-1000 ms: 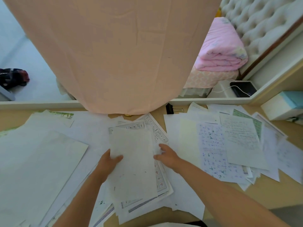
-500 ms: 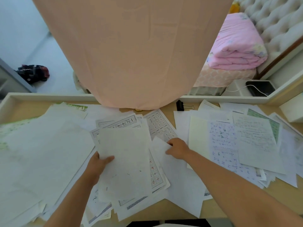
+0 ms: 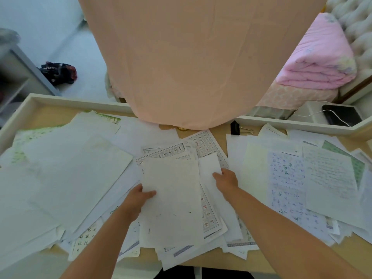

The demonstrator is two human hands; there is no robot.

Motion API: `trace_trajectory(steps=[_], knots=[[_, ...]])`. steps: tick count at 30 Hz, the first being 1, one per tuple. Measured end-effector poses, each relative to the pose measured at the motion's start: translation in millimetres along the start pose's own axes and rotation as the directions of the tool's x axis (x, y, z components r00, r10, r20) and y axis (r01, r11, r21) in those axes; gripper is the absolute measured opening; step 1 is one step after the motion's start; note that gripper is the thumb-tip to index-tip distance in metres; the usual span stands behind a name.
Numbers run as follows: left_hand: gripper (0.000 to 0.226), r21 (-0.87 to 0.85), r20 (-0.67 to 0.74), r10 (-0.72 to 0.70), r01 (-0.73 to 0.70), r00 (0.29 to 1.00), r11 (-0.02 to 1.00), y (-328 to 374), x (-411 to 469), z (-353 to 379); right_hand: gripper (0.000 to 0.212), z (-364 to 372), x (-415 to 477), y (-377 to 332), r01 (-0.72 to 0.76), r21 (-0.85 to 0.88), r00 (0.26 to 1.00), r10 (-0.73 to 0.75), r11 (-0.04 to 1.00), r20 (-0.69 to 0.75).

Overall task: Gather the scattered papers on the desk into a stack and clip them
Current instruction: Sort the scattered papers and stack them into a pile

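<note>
The left hand (image 3: 138, 198) is gripping the left edge of a small pile of papers (image 3: 173, 200) in the middle of the desk (image 3: 221, 135); the thumb is lying on the top blank sheet and the other fingers are hidden under the pile. The right hand (image 3: 226, 180) is pinching a narrow white sheet (image 3: 208, 168) just at the right side of this pile, with the thumb on top of it. Sheets with printed grids (image 3: 205, 146) are showing from under the pile, beyond both hands. To the left of the left hand, large blank papers (image 3: 66, 174) are lying spread and overlapping. To the right of the right hand, handwritten pages (image 3: 322, 178) are lying loose, one over another. A black binder clip (image 3: 235, 128) is lying on the bare wood beyond the right hand, near the far rim of the desk, apart from the hands. A peach cloth (image 3: 191, 57) is hanging over the far edge.
</note>
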State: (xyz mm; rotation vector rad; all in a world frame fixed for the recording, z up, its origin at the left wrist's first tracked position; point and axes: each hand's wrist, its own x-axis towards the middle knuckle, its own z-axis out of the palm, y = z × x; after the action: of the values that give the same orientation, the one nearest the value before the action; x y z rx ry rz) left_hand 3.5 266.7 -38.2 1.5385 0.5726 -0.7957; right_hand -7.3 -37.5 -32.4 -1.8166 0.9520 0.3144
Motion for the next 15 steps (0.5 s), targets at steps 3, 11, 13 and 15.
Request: trace_trajectory(steps=[3,11,13,15], knots=[[0.032,-0.049,-0.059,-0.008,0.005,0.998,0.999,-5.3,3.6,-1.0,0.015,-8.7,1.0,3.5,-0.022,0.019,1.0,0.022,1.0,-0.014],[0.034,-0.013,-0.008,0.026,-0.027,1.0,1.0,2.3,5.2,44.1,0.055,-5.3,-13.9,-2.7,-0.111,0.078,0.956,0.085,0.991,0.28],[0.032,0.08,-0.091,0.092,-0.085,0.992,0.993,5.4,5.5,47.2,0.037,-12.5,-14.4,3.1,-0.04,-0.009,0.969,0.041,0.999,0.244],[0.027,0.136,-0.167,0.127,-0.104,0.978,0.985,8.2,5.1,47.5,0.024,-16.5,-12.9,9.7,-0.061,-0.009,0.992,0.062,0.998,0.113]])
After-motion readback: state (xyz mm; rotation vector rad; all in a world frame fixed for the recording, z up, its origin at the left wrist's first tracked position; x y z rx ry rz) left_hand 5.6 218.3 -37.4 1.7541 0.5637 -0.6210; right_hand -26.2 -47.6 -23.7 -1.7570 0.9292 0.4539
